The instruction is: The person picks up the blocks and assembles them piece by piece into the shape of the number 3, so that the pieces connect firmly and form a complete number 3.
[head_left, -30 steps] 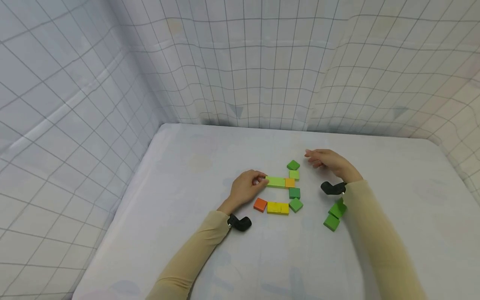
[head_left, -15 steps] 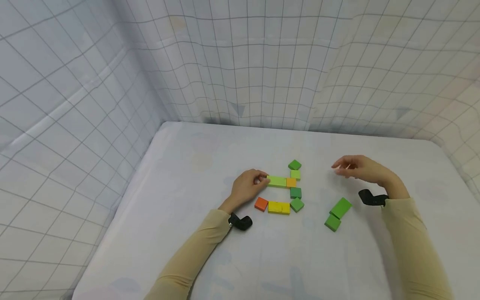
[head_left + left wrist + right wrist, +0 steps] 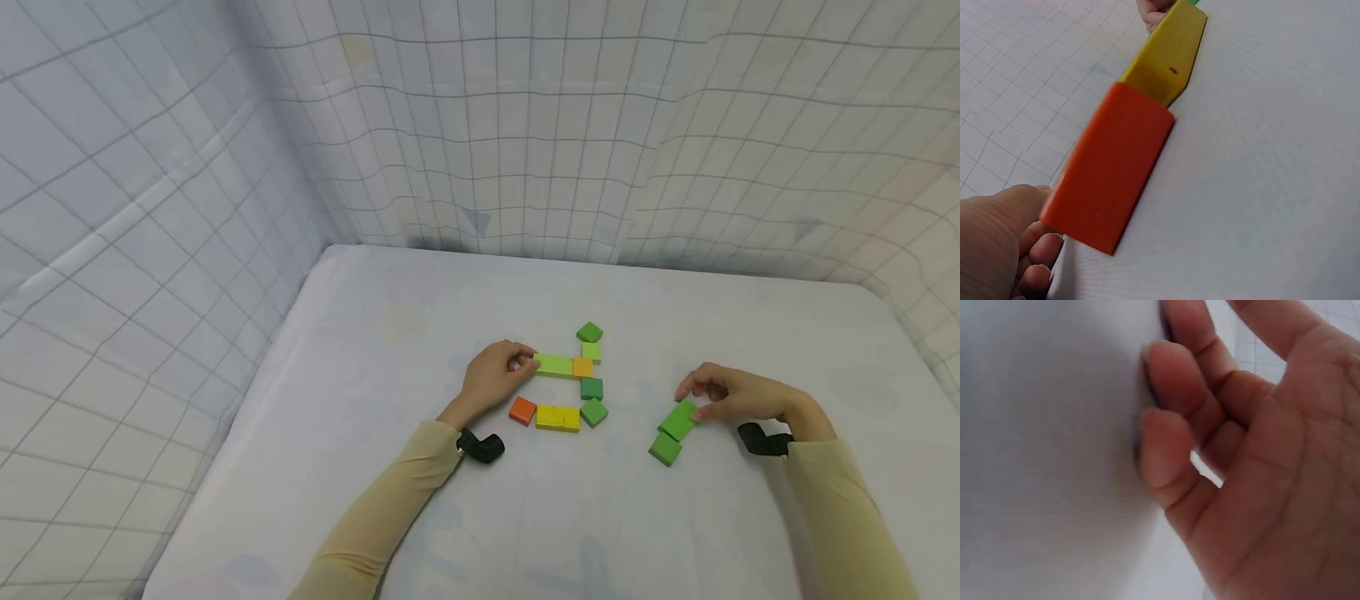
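Note:
My left hand [image 3: 491,373] has its thumb and forefinger pinching the left end of a long light green block [image 3: 553,365]. That block meets an orange block [image 3: 582,367] in a column with a light green square [image 3: 591,352], a dark green square [image 3: 591,388] and tilted green blocks at both ends. On the right, my right hand [image 3: 742,395] has thumb and forefinger at the upper right end of a green rectangular block [image 3: 678,420]. Its other fingers [image 3: 1166,450] curl low over the cloth in the right wrist view, where no block shows.
A red-orange block [image 3: 1110,169] lies near my left wrist, its corner close to the yellow blocks [image 3: 557,417]. Another green block [image 3: 665,449] sits against the lower end of the rectangular one. White cloth covers the table [image 3: 420,533]; gridded fabric [image 3: 480,142] hangs behind.
My right hand has moved right from beside the column's top, then down toward me to the green rectangular block. The left hand has stayed on the light green block.

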The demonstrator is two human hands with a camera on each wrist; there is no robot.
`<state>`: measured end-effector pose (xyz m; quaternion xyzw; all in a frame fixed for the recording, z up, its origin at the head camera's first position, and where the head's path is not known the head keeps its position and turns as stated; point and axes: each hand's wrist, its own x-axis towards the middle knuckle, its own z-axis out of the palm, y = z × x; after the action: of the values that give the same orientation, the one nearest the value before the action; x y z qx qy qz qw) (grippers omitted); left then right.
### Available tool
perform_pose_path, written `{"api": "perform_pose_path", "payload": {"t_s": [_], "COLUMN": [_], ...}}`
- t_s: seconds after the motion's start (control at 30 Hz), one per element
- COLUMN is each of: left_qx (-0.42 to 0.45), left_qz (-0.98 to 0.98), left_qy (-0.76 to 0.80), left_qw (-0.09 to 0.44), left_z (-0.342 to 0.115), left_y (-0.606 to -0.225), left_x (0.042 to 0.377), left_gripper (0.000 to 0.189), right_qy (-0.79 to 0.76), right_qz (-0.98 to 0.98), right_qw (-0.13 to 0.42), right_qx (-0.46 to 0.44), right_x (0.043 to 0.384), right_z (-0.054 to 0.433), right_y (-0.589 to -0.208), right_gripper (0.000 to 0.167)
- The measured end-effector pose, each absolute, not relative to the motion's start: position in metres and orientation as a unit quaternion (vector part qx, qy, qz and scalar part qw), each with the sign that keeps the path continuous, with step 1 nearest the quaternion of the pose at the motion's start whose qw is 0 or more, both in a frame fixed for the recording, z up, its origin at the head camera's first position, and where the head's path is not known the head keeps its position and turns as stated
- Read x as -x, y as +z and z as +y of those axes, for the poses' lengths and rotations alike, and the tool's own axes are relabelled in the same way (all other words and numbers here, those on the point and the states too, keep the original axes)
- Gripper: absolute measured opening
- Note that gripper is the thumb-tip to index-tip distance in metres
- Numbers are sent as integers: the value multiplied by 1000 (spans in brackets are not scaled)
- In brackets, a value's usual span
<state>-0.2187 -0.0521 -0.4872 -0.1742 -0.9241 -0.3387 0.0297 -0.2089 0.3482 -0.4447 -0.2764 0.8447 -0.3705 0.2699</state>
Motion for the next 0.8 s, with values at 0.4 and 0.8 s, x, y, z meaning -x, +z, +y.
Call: {"api": "perform_pose_path", "payload": {"t_s": [0.4,0.8], "left_qx": [171,177], "left_qz": [-925,-923], "left_qy": [-337,-340], "left_qw": [27,30], "left_z": [-53,-54], "left_y": [-489,-486], "left_x": [219,218], "left_gripper": [29,29], "right_qy": [-357,-344], "right_qz": [854,885], "right_qw": [274,269], "right_qx": [262,161], "right_x": [218,256], "right_z": [345,344], "right_y": [-438,-427], "right_gripper": [23,35]}}
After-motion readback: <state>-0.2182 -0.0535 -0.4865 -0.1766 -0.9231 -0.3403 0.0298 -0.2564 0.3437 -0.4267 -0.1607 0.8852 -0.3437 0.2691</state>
